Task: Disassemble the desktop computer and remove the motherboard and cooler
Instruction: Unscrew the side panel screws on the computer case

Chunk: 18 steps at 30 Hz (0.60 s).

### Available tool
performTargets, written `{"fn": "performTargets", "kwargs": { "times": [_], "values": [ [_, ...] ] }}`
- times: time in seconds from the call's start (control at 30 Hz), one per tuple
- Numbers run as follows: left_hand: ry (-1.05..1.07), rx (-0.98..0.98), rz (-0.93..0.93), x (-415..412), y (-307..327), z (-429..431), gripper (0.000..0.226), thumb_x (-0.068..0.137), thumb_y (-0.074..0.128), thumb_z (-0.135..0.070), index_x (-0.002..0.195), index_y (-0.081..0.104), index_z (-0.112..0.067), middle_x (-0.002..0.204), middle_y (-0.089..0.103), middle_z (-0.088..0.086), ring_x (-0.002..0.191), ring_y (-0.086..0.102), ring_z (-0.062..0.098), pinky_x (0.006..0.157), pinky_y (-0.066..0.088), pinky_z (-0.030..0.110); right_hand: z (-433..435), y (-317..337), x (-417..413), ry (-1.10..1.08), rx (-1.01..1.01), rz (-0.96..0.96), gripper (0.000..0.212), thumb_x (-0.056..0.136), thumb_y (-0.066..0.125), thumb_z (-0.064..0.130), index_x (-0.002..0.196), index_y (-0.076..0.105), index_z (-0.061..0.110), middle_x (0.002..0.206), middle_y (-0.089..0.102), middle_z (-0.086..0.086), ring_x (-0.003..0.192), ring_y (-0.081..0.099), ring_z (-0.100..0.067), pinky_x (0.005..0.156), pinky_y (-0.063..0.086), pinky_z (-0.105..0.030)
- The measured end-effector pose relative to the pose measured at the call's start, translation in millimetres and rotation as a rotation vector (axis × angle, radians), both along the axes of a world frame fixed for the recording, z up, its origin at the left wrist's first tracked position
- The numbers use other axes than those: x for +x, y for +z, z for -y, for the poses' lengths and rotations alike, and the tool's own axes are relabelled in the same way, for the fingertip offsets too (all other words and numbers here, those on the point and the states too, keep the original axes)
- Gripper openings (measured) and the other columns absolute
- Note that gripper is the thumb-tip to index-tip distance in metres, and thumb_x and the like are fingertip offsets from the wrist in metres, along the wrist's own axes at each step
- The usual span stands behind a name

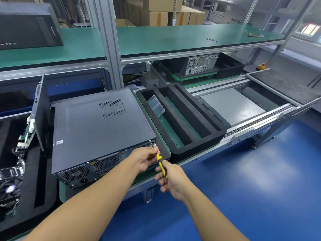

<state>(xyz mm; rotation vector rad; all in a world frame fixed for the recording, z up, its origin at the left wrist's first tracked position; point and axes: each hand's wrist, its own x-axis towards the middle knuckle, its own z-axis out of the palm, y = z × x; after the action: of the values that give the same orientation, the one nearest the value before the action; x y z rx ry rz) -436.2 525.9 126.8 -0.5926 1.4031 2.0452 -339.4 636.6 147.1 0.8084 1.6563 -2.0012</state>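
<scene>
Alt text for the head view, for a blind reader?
The right hand holds a yellow-handled screwdriver against the rear corner of a closed grey desktop computer lying flat, while the left hand pinches its shaft. A black foam tray sits to the computer's right.

Head camera looks forward and down, close over the conveyor bench [243, 129].
</scene>
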Motion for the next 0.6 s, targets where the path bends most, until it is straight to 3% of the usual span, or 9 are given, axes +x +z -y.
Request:
{"fn": "performTargets", "kwargs": {
  "times": [0.1, 0.27, 0.4, 0.5, 0.6],
  "values": [
    [0.003, 0.044, 0.001, 1.9, 1.1, 2.4, 0.006, 0.094, 0.058, 0.005, 0.095, 0.064, 0.003, 0.075, 0.065, 0.012, 0.068, 0.064, 0.018, 0.052, 0.057, 0.026, -0.1, -5.7, 0.5, 0.037, 0.085, -0.117, 0.018, 0.102, 0.051, 0.023, 0.094, 0.055, 0.007, 0.067, 0.054, -0.004, 0.048, 0.042, -0.012, 0.04, 0.035, -0.025],
    [-0.013, 0.106, 0.023, 1.3, 3.0, 4.9, 0.018, 0.094, 0.062, -0.001, 0.111, 0.063, 0.004, 0.084, 0.071, 0.012, 0.075, 0.07, 0.019, 0.059, 0.06, 0.032, 4.7, -9.1, -2.8, 0.025, 0.522, -0.23, 0.013, 0.093, 0.055, 0.014, 0.086, 0.044, 0.012, 0.07, 0.062, -0.01, 0.043, 0.052, -0.015, 0.039, 0.042, -0.023],
    [-0.013, 0.017, 0.022, 3.2, 5.7, 2.4, 0.012, 0.086, 0.074, -0.008, 0.093, 0.067, -0.001, 0.08, 0.065, 0.012, 0.073, 0.063, 0.019, 0.056, 0.059, 0.029, 7.8, -9.8, -4.0, 0.088, 0.665, -0.264, 0.019, 0.092, 0.055, 0.015, 0.081, 0.04, 0.018, 0.073, 0.065, -0.012, 0.035, 0.053, -0.011, 0.034, 0.038, -0.019],
    [0.021, -0.033, 0.012, 2.9, 7.2, 0.6, 0.01, 0.086, 0.071, 0.0, 0.095, 0.067, 0.002, 0.081, 0.066, 0.014, 0.071, 0.065, 0.019, 0.047, 0.056, 0.025, 8.5, -8.3, -3.3, 0.061, 0.536, -0.223, 0.019, 0.092, 0.06, 0.029, 0.088, 0.048, 0.014, 0.072, 0.061, -0.008, 0.035, 0.047, -0.011, 0.037, 0.039, -0.022],
    [0.056, -0.029, 0.012, 2.0, 7.5, 0.3, 0.013, 0.087, 0.068, 0.005, 0.1, 0.065, 0.005, 0.08, 0.067, 0.016, 0.07, 0.066, 0.02, 0.046, 0.056, 0.026, 1.3, -7.0, -1.1, -0.045, 0.116, -0.053, 0.036, 0.096, 0.054, 0.043, 0.094, 0.061, 0.008, 0.06, 0.052, -0.002, 0.042, 0.04, -0.014, 0.038, 0.032, -0.025]
  ]
}}
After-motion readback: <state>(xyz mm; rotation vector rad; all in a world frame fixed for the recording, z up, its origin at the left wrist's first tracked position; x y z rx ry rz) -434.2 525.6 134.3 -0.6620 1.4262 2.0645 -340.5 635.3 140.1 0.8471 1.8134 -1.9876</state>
